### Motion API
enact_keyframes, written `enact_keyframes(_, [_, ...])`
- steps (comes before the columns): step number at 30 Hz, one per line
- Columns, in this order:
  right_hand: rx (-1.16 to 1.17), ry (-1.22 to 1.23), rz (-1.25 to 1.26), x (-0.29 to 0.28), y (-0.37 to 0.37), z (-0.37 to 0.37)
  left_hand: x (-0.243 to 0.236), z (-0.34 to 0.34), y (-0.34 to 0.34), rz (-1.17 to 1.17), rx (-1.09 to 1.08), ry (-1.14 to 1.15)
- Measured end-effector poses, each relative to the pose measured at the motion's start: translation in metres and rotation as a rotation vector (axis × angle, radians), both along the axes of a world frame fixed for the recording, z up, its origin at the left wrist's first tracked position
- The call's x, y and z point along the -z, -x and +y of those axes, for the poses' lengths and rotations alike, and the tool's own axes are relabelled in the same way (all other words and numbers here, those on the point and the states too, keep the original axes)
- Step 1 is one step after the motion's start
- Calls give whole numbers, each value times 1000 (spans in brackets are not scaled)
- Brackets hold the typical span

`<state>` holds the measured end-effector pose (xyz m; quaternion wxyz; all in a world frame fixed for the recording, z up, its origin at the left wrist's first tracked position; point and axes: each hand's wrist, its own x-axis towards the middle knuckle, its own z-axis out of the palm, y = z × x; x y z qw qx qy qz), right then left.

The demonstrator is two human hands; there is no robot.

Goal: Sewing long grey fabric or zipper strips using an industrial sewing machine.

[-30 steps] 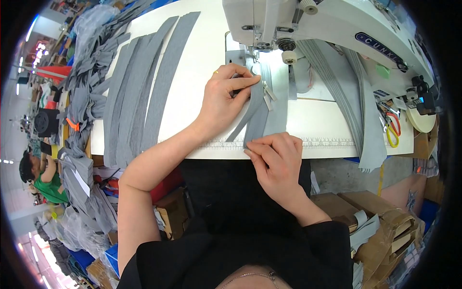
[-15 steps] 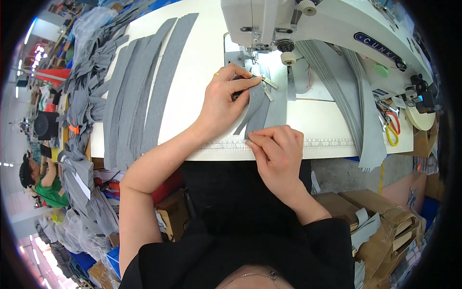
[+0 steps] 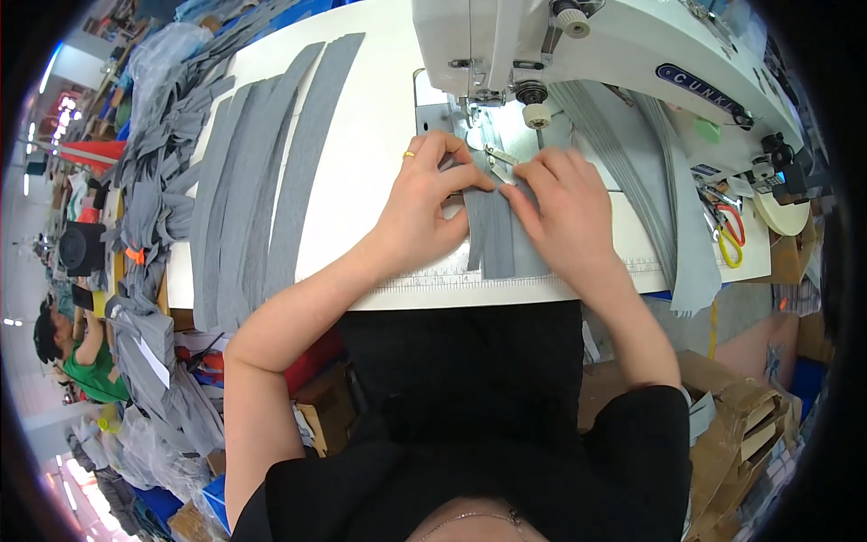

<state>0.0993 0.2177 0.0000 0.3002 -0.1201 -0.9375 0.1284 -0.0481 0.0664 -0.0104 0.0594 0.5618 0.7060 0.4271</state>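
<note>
Grey fabric strips [image 3: 492, 242] lie beneath the sewing machine's head [image 3: 483, 54], their near ends reaching the printed ruler [image 3: 433, 275] along the table edge. Thumb and index finger of my left hand [image 3: 426, 185] pinch the left side of the strips, just in front of the needle area. From the other side, my right hand [image 3: 571, 212] is closed at their right side, thumb and fingertips by the small metal guide [image 3: 499, 155]. Its exact grip is partly hidden by the fingers.
Several grey strips [image 3: 312, 135] lie spread on the left of the white table. Bundled strips [image 3: 623, 154] hang over the front edge at right, near scissors [image 3: 730, 244]. Cartons [image 3: 731, 406] stand lower right. A person in green [image 3: 90, 361] is at far left.
My right hand has moved up from the strips' near end to beside the metal guide. The strips now lie straighter and flatter toward the table edge. My left hand has shifted slightly nearer.
</note>
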Motion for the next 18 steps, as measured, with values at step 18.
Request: enact_keyframes(18, [255, 105, -72, 48, 90, 54, 5, -4, 6, 171, 53, -18])
